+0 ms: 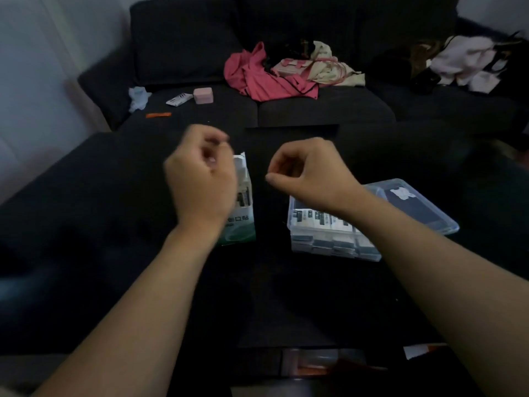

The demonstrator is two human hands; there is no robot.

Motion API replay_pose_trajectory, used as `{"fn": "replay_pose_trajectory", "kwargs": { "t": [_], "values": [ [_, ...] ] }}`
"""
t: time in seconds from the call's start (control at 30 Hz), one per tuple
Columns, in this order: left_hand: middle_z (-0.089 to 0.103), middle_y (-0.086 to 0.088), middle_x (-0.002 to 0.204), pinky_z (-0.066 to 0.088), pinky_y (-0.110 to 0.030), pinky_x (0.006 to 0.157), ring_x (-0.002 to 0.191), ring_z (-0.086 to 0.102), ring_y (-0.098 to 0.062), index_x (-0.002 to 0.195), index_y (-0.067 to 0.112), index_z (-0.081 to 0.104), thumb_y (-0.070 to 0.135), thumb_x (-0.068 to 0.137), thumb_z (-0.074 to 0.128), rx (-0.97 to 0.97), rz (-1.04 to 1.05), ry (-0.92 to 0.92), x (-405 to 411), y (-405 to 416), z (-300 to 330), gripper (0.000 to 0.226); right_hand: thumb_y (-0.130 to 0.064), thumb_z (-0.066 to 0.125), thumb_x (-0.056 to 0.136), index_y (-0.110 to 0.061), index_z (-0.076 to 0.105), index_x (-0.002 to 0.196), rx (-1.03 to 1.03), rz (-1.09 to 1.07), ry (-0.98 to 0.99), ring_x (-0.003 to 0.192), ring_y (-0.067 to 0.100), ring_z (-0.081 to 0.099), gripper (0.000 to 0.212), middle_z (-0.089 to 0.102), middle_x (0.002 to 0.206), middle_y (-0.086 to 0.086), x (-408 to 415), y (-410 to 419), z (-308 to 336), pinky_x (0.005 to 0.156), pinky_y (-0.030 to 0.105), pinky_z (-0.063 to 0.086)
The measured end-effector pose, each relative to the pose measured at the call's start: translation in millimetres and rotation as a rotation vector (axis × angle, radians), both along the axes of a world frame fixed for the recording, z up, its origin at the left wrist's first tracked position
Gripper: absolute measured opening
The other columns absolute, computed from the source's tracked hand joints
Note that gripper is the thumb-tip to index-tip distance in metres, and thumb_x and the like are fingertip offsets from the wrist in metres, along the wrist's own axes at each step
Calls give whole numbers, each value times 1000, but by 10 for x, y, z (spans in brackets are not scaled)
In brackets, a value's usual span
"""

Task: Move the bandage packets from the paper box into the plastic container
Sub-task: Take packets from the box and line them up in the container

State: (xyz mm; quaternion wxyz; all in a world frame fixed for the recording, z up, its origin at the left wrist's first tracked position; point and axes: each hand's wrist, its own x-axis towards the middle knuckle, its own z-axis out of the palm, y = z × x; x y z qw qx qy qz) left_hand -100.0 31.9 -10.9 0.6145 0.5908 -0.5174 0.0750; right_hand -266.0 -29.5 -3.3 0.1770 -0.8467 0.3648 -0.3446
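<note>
A white and green paper box (242, 224) stands upright on the black surface, its top open and bandage packets (242, 197) showing inside. My left hand (200, 179) hovers just left of the box top, blurred, its fingers curled and nothing visible in them. A clear plastic container (332, 242) sits to the right with several rows of bandage packets (320, 217) in it. My right hand (309, 173) is in the air over the container's far left corner, fingers loosely curled and holding nothing.
The container's clear lid (420, 207) lies against its right side. A dark sofa (315, 107) behind carries pink clothes (263, 75), a pink case (203, 96), a small white packet (179, 99) and an orange strip (158, 115). Paper scraps (418, 351) lie at the near edge.
</note>
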Motion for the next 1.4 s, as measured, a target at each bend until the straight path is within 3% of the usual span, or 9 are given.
{"fn": "replay_pose_trajectory", "kwargs": {
  "t": [0.07,0.17,0.27,0.37,0.47,0.6,0.97,1.23,1.4],
  "values": [
    [53,11,65,40,-10,61,58,52,2,97,15,63,14,83,64,63,109,134,274,49,-3,14,-20,76,83,-19,76,88,-36,63,111,69,-1,64,6,71,78,-10,217,44,-28,67,15,51],
    [60,4,76,44,-30,67,68,56,-7,113,16,62,30,83,71,445,112,217,514,71,-106,34,-21,74,85,-25,76,101,-40,43,237,79,7,66,16,72,87,-11,472,54,-103,78,33,57],
    [68,-1,109,45,-31,74,92,62,-19,121,18,64,43,87,68,828,42,123,588,71,-211,43,-24,73,87,-28,74,107,-95,-23,284,89,15,66,21,71,97,-8,657,98,-83,83,39,56],
    [68,2,104,45,-27,60,84,63,-13,117,22,65,37,95,61,994,-72,59,580,72,-238,27,-27,73,87,-29,73,109,-153,-73,296,97,15,65,22,68,107,-8,763,99,7,85,39,56],
    [70,2,93,44,-26,54,74,63,-9,100,24,66,31,97,57,956,-135,32,598,92,-246,12,-26,74,86,-30,72,106,-98,-127,364,95,16,65,20,67,107,-5,808,12,-2,80,35,55],
    [66,2,79,46,-28,55,67,63,-15,99,25,63,28,97,58,946,-180,39,610,92,-256,7,-26,78,81,-32,73,99,-60,-170,490,91,20,65,19,67,103,-3,824,-18,-79,75,35,55],
    [69,-2,92,52,-33,62,80,67,-21,98,32,56,30,98,58,965,-234,30,558,68,-232,2,-24,77,83,-26,73,105,1,-112,534,97,18,66,22,69,107,-1,870,33,-127,82,37,59],
    [67,-3,88,50,-33,58,73,67,-19,106,26,60,28,98,56,971,-226,5,539,71,-222,9,-25,75,85,-25,70,82,-1,-120,585,82,20,65,6,65,98,1,879,53,-102,70,32,54],
    [68,-5,94,51,-32,57,74,67,-19,112,20,61,28,100,53,1000,-204,-39,528,62,-215,16,-25,71,89,-24,77,97,-11,-116,628,82,22,65,10,67,102,5,895,51,-114,69,33,54]
  ]
}}
